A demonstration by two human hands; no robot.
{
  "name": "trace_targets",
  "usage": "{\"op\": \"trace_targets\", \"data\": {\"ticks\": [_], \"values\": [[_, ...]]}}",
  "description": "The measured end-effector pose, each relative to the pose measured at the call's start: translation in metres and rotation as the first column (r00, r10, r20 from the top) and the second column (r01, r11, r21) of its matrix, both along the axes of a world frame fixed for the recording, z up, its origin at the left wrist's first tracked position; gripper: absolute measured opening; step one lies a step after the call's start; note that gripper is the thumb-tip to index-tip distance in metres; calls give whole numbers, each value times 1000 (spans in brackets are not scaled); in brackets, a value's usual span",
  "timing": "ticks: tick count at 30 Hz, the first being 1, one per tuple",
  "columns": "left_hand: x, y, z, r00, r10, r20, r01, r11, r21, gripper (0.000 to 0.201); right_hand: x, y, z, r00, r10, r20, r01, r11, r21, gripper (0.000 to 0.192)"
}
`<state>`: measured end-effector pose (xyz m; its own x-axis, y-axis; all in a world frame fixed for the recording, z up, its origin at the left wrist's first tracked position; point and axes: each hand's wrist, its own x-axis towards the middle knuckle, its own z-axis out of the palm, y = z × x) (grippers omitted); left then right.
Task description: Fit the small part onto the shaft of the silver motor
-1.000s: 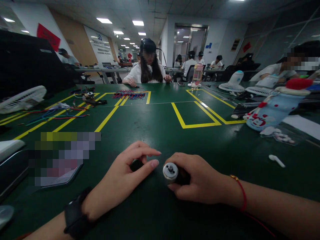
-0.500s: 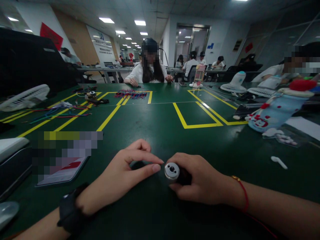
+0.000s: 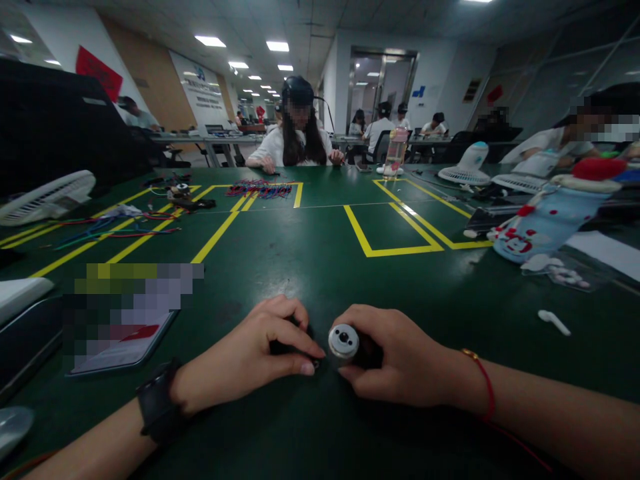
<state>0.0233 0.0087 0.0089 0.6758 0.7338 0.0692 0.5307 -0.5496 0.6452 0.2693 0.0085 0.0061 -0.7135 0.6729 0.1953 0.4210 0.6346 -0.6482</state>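
Observation:
My right hand (image 3: 400, 363) rests on the green table (image 3: 320, 260) and grips a small cylindrical motor (image 3: 344, 342), its silver end face turned toward me. My left hand (image 3: 250, 360) lies just left of it, wearing a black wristband. Its thumb and forefinger pinch a tiny dark part (image 3: 316, 364) down at the table surface, close to the motor's face. A dark object sits half hidden under the left hand's curled fingers.
A phone (image 3: 125, 333) lies at the left, with a white fan (image 3: 47, 197) and coloured wires (image 3: 115, 227) behind it. A white earbud (image 3: 553, 322), a blue plush toy (image 3: 545, 223) and fans stand at the right. Other people sit at the far side. Yellow tape lines mark the table.
My left hand has dropped lower and curled, its thumb and forefinger closing onto a tiny part at the table beside the motor. My right hand has kept the motor nearly still.

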Motion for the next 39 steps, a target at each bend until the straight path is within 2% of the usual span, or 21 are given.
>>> {"op": "trace_targets", "data": {"ticks": [3, 5, 6, 8, 10, 11, 13, 20, 22, 24, 26, 28, 30, 32, 35, 37, 39], "values": [[-2, 1, 3, 985, 121, 126, -110, 990, -89, 17, 0, 0, 1, 1000, 6, -4, -6, 1000, -4, 33], [-4, 3, 2, 928, 300, 220, -269, 950, -158, 20, 0, 0, 2, 1000, 6, -7, -6, 1000, -8, 33], [-5, 5, 1, 873, 404, 273, -358, 911, -203, 21, 0, 0, 2, 1000, 4, -6, -4, 1000, -10, 33], [-8, 10, -4, 708, 580, 402, -470, 813, -345, 22, 0, 0, 2, 1000, 1, 0, -1, 1000, -14, 32], [-10, 14, -9, 541, 672, 505, -445, 739, -506, 22, 1, 1, 2, 1000, 2, 2, -2, 1000, -16, 32], [-10, 15, -10, 487, 690, 535, -406, 721, -561, 21, 1, 0, 2, 1000, 1, 1, -1, 1000, -16, 32], [-10, 16, -12, 449, 702, 553, -355, 708, -610, 20, 1, 0, 2, 1000, -2, 3, 2, 1000, -15, 33], [-12, 15, -15, 466, 685, 560, -350, 724, -594, 18, 1, 0, 2, 1000, -3, 1, 3, 1000, -12, 33], [-13, 15, -15, 495, 677, 544, -384, 732, -562, 20, 1, 0, 2, 1000, -1, -1, 1, 1000, -17, 32], [-13, 13, -13, 581, 640, 502, -419, 765, -490, 22, 0, 0, 2, 1000, 0, 0, 0, 1000, -18, 32], [-11, 9, -8, 741, 529, 414, -394, 841, -371, 22, 0, 0, 2, 1000, -3, 6, 3, 1000, -14, 32], [-6, 3, -2, 899, 346, 268, -293, 931, -218, 22, 0, 0, 1, 1000, -4, 7, 4, 1000, -7, 32], [-1, -4, 2, 976, 181, 122, -175, 983, -58, 24, 0, 0, 0, 1000, -4, 4, 4, 1000, -1, 33], [5, -9, 3, 995, 86, 41, -87, 995, 47, 23, 0, 0, -1, 1000, -1, 1, 1, 1000, 0, 33], [10, -12, 3, 999, 26, 35, -28, 997, 74, 11, 0, 1, -2, 1000, -3, -8, 3, 1000, 1, 32], [12, -12, 4, 994, 65, 85, -71, 994, 78, 9, -1, 1, -2, 1000, -4, -8, 5, 1000, 3, 32], [14, -13, 7, 973, 155, 172, -175, 979, 108, 11, -1, 0, -1, 1000, -6, -4, 6, 1000, 8, 32]]}}
